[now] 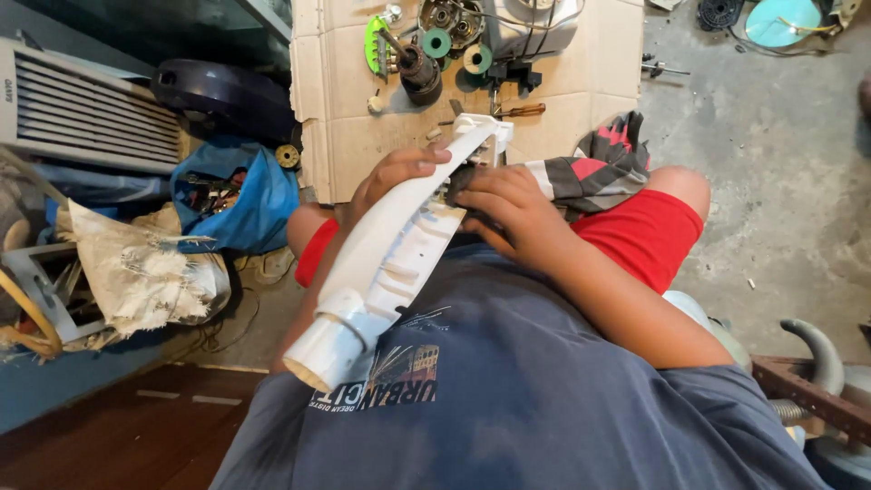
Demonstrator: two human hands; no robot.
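Note:
A long white plastic housing [390, 254] with a round collar at its near end lies slanted across my lap. My left hand [392, 177] wraps around its upper part from the left, fingers over the top edge. My right hand [504, 204] presses a striped grey, red and white cloth [594, 168] against the housing's inner side near the far end. Both hands sit close together above my red shorts [649, 236].
A flattened cardboard sheet [581, 63] on the concrete floor carries a motor, a green part, spools and a screwdriver [522, 111]. A blue bag [240, 195], white grille [91, 104] and torn sack [145, 272] crowd the left. Metal parts sit at lower right.

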